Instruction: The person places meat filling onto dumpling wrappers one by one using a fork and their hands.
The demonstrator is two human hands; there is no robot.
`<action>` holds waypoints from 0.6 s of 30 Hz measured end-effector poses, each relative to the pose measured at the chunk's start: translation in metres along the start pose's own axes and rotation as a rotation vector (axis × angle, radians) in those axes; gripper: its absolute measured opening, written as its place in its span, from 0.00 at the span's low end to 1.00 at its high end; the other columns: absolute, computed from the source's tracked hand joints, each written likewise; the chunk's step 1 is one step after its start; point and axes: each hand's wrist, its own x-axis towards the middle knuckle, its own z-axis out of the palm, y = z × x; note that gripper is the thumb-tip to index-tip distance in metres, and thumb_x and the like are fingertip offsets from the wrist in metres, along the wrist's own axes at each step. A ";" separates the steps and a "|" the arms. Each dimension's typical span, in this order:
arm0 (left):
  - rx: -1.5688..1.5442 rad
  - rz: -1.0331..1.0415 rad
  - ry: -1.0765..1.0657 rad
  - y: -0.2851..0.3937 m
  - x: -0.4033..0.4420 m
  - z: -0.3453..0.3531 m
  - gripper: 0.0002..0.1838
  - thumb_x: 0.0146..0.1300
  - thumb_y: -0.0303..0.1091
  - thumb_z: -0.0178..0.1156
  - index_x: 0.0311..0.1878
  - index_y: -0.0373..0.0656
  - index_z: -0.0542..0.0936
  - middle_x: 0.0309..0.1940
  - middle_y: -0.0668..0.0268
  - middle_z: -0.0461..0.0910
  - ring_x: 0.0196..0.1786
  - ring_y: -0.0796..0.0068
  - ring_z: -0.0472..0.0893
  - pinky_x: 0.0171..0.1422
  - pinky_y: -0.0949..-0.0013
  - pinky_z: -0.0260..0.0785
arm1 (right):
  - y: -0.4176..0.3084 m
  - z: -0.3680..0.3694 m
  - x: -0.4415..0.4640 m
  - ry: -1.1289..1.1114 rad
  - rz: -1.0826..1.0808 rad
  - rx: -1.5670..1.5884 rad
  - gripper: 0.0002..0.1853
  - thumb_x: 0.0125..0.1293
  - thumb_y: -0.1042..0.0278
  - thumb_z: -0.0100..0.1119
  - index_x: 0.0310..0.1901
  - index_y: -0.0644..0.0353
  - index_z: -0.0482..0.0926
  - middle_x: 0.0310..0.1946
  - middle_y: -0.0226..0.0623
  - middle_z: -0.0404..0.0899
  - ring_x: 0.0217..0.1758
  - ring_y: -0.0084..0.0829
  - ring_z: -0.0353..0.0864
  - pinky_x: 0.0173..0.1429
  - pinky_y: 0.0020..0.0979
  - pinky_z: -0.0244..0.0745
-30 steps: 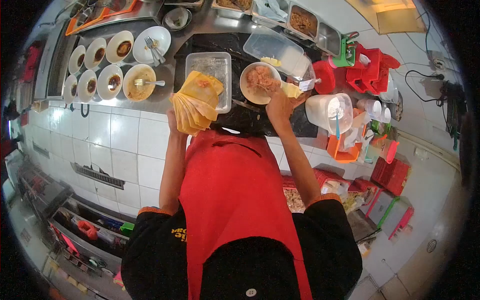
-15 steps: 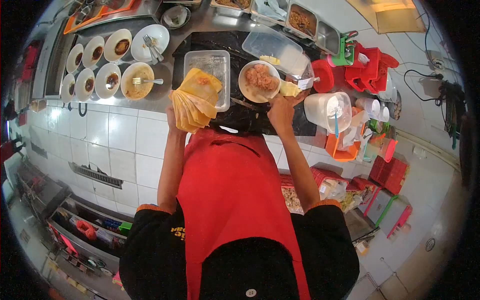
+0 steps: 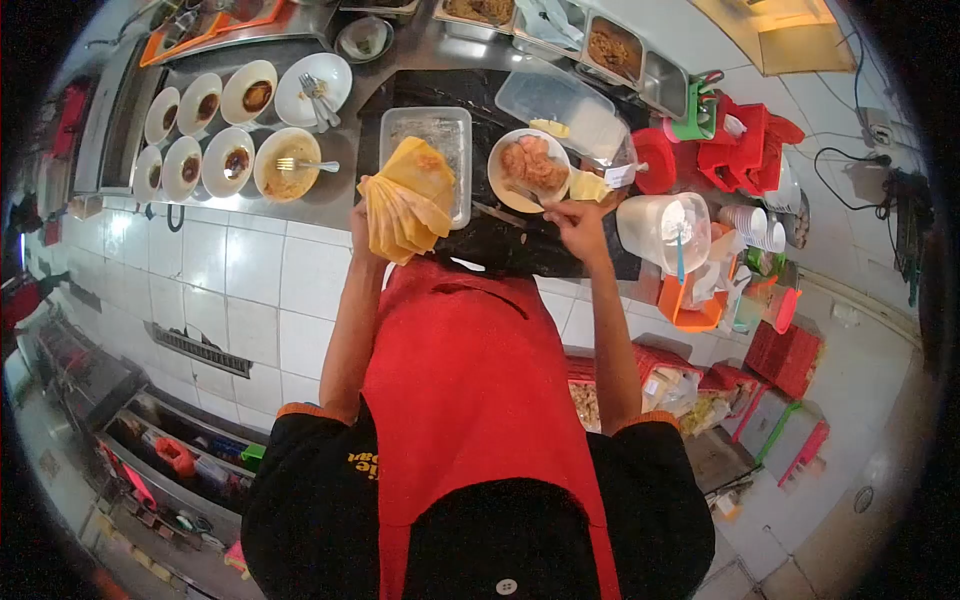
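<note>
My left hand is closed on a fanned stack of yellow dough wrappers, held up over the near left part of a clear plastic tub. Most of its fingers are hidden behind the wrappers. My right hand pinches the handle of a thin utensil at the near right rim of a white bowl. The utensil's tip, down in the bowl, is too small to make out. Pinkish minced meat fills much of that bowl. Pale yellow wrapper pieces lie just right of it.
Several white bowls with dark sauce line the left counter, near a bowl with a fork and a plate with cutlery. At right stand a white tub, red baskets and stacked cups. Metal food pans sit behind.
The whole view has shifted slightly. My right hand has turned, and its utensil now reaches into the meat bowl. The small clump of meat on the top wrapper no longer stands out.
</note>
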 end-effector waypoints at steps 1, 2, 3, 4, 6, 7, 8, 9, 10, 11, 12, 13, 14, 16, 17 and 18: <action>0.020 -0.007 0.020 0.001 0.000 0.004 0.27 0.75 0.54 0.42 0.55 0.37 0.73 0.49 0.57 0.79 0.51 0.63 0.80 0.57 0.60 0.75 | -0.012 -0.004 0.000 -0.004 -0.002 0.005 0.13 0.59 0.83 0.57 0.44 0.65 0.85 0.34 0.40 0.86 0.28 0.26 0.79 0.33 0.26 0.71; -0.027 -0.022 0.037 -0.002 0.000 0.008 0.26 0.75 0.53 0.42 0.53 0.37 0.74 0.47 0.58 0.80 0.49 0.64 0.81 0.55 0.60 0.76 | -0.023 -0.012 -0.003 -0.051 0.106 0.095 0.13 0.61 0.82 0.57 0.46 0.64 0.85 0.33 0.36 0.86 0.26 0.21 0.75 0.31 0.24 0.68; -0.024 -0.016 0.036 -0.003 0.003 0.009 0.26 0.75 0.53 0.42 0.53 0.37 0.74 0.47 0.58 0.80 0.49 0.64 0.81 0.55 0.60 0.76 | -0.043 -0.019 -0.004 -0.098 0.213 0.183 0.12 0.63 0.81 0.57 0.47 0.64 0.85 0.33 0.32 0.85 0.24 0.17 0.71 0.28 0.21 0.66; 0.015 -0.039 0.060 -0.004 0.005 0.009 0.26 0.76 0.53 0.42 0.54 0.37 0.74 0.47 0.57 0.80 0.49 0.64 0.81 0.55 0.59 0.76 | -0.058 -0.023 -0.006 -0.117 0.232 0.282 0.12 0.66 0.80 0.57 0.49 0.63 0.84 0.33 0.30 0.85 0.23 0.13 0.64 0.26 0.18 0.59; 0.024 -0.079 0.017 -0.006 0.008 0.006 0.25 0.76 0.50 0.43 0.56 0.34 0.73 0.49 0.54 0.79 0.50 0.61 0.82 0.57 0.56 0.76 | -0.076 -0.028 -0.007 -0.123 0.229 0.378 0.12 0.66 0.80 0.57 0.49 0.63 0.84 0.34 0.31 0.84 0.23 0.13 0.64 0.25 0.18 0.58; 0.028 -0.077 0.019 -0.007 0.009 0.004 0.25 0.76 0.50 0.43 0.56 0.34 0.73 0.49 0.54 0.79 0.50 0.61 0.82 0.57 0.56 0.76 | -0.087 -0.030 -0.007 -0.125 0.232 0.470 0.13 0.66 0.80 0.57 0.49 0.62 0.84 0.34 0.32 0.84 0.23 0.13 0.63 0.25 0.19 0.57; 0.031 -0.131 -0.019 -0.009 0.012 0.003 0.26 0.76 0.51 0.41 0.58 0.35 0.72 0.52 0.53 0.78 0.53 0.59 0.80 0.60 0.55 0.73 | -0.098 -0.031 -0.007 -0.126 0.226 0.471 0.13 0.66 0.80 0.57 0.49 0.62 0.84 0.32 0.31 0.84 0.23 0.13 0.62 0.25 0.19 0.56; 0.033 -0.186 -0.059 -0.011 0.014 0.004 0.28 0.76 0.52 0.39 0.60 0.36 0.71 0.56 0.52 0.76 0.55 0.57 0.78 0.63 0.55 0.71 | -0.108 -0.031 -0.005 -0.124 0.222 0.475 0.13 0.66 0.80 0.57 0.49 0.62 0.84 0.32 0.31 0.84 0.23 0.13 0.62 0.25 0.19 0.56; -0.041 -0.217 -0.132 -0.015 0.016 0.011 0.25 0.76 0.47 0.40 0.62 0.34 0.69 0.57 0.51 0.75 0.57 0.56 0.78 0.64 0.54 0.71 | -0.118 -0.030 -0.003 -0.136 0.199 0.491 0.13 0.65 0.80 0.57 0.50 0.62 0.84 0.31 0.30 0.83 0.23 0.13 0.62 0.25 0.19 0.56; -0.039 -0.218 -0.135 -0.019 0.017 0.019 0.25 0.76 0.47 0.40 0.62 0.34 0.69 0.57 0.51 0.75 0.57 0.56 0.78 0.64 0.54 0.71 | -0.124 -0.029 -0.002 -0.148 0.177 0.506 0.13 0.65 0.80 0.57 0.50 0.62 0.84 0.30 0.30 0.83 0.23 0.13 0.63 0.25 0.19 0.56; 0.026 -0.198 -0.076 -0.023 0.017 0.026 0.25 0.75 0.46 0.43 0.60 0.33 0.70 0.54 0.50 0.77 0.53 0.57 0.80 0.61 0.56 0.73 | -0.128 -0.025 0.000 -0.146 0.174 0.505 0.13 0.65 0.80 0.57 0.50 0.62 0.84 0.30 0.30 0.83 0.23 0.13 0.63 0.25 0.19 0.56; 0.091 -0.178 -0.019 -0.027 0.018 0.031 0.25 0.74 0.46 0.46 0.59 0.31 0.71 0.51 0.50 0.78 0.50 0.58 0.82 0.58 0.57 0.76 | -0.131 -0.021 0.003 -0.140 0.167 0.440 0.14 0.65 0.81 0.56 0.50 0.61 0.85 0.29 0.29 0.82 0.23 0.13 0.63 0.26 0.19 0.56; 0.015 -0.252 -0.039 -0.029 0.021 0.031 0.27 0.75 0.49 0.45 0.60 0.32 0.70 0.51 0.49 0.79 0.49 0.58 0.83 0.58 0.56 0.76 | -0.133 -0.019 0.006 -0.134 0.161 0.375 0.14 0.64 0.82 0.56 0.49 0.61 0.85 0.28 0.29 0.82 0.23 0.13 0.63 0.26 0.19 0.56; -0.021 -0.260 -0.040 -0.033 0.022 0.040 0.28 0.75 0.51 0.44 0.61 0.32 0.69 0.51 0.49 0.78 0.50 0.56 0.82 0.58 0.55 0.76 | -0.125 -0.016 0.011 -0.150 0.185 0.355 0.15 0.64 0.82 0.56 0.49 0.61 0.85 0.28 0.29 0.82 0.25 0.14 0.66 0.28 0.19 0.59; -0.058 -0.262 -0.034 -0.034 0.021 0.045 0.30 0.75 0.53 0.42 0.62 0.32 0.68 0.52 0.48 0.78 0.51 0.55 0.82 0.59 0.54 0.76 | -0.122 -0.015 0.012 -0.175 0.211 0.335 0.15 0.64 0.83 0.55 0.49 0.61 0.85 0.28 0.30 0.82 0.26 0.14 0.68 0.30 0.19 0.63; -0.057 -0.257 -0.037 -0.034 0.020 0.050 0.30 0.75 0.53 0.42 0.62 0.32 0.68 0.52 0.48 0.78 0.51 0.55 0.82 0.59 0.54 0.76 | -0.127 -0.018 0.013 -0.177 0.205 0.335 0.15 0.64 0.83 0.55 0.49 0.61 0.85 0.28 0.30 0.82 0.26 0.14 0.68 0.30 0.19 0.63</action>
